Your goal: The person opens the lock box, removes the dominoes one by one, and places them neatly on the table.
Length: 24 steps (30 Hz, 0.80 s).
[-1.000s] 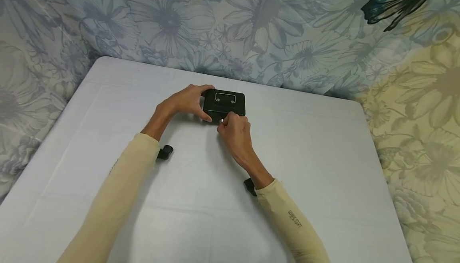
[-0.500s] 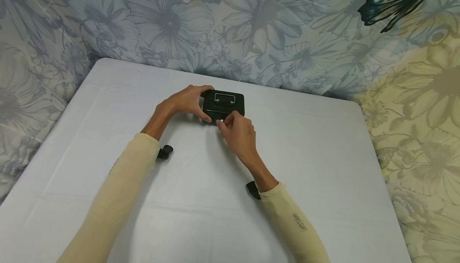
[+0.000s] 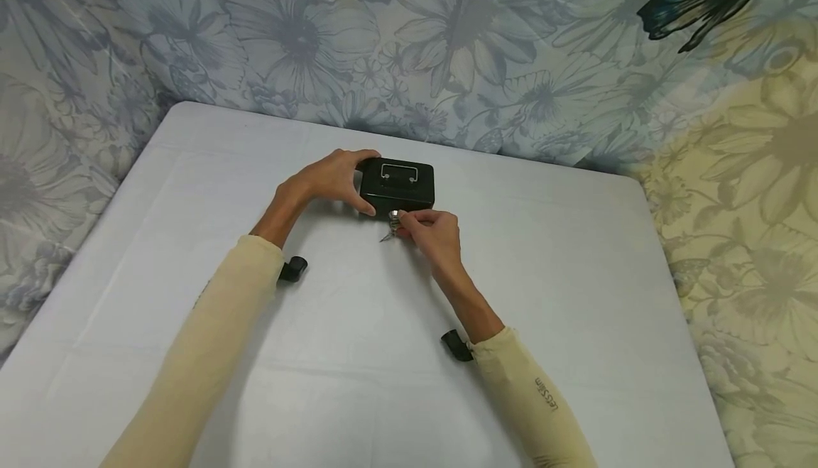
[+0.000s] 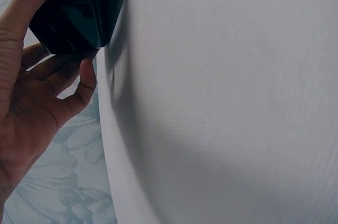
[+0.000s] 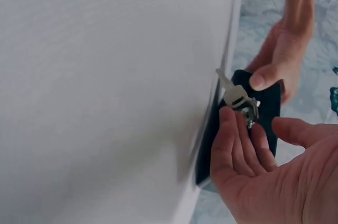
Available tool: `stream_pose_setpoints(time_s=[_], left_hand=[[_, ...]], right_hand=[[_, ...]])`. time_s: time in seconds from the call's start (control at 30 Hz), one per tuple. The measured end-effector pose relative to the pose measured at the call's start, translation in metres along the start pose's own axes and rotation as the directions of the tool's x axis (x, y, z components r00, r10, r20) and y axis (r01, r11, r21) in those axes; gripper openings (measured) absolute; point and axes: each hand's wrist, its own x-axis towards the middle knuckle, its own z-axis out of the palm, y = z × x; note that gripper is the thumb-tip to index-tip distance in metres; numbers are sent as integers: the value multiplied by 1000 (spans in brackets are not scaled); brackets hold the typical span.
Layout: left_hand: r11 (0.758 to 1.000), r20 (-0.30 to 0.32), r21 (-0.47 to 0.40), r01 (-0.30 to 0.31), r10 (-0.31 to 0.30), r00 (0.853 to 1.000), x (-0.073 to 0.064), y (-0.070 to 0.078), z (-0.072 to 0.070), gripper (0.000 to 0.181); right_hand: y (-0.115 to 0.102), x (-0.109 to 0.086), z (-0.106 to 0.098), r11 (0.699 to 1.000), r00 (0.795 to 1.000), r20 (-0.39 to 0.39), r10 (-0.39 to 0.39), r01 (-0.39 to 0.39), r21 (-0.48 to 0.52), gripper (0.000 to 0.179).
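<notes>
A black metal cash box, with a folding wire handle on its lid, stands lidded near the table's far edge. My left hand grips its left end, thumb at the front and fingers at the back. In the left wrist view some of those fingers are hidden behind the box. A key hangs with other metal pieces at the box's front, by the lock. The fingertips of my right hand touch these pieces from below, and its thumb stands apart from the fingers.
The box rests on a table with a white cloth. Behind and beside the table hangs a floral fabric. A dark wrist camera sticks out from the left sleeve, another camera from the right.
My right hand has moved down and slightly right from the box's front, its fingers loosening, so the hanging key now shows. My left hand has stayed on the box, which has barely moved.
</notes>
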Motion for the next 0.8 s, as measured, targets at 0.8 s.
stream_pose_setpoints(time_s=[0.8], left_hand=[[1000, 6, 21, 1, -1, 1000, 1, 1, 0, 100]], right_hand=[[6, 9, 2, 929, 976, 119, 180, -209, 305, 12]])
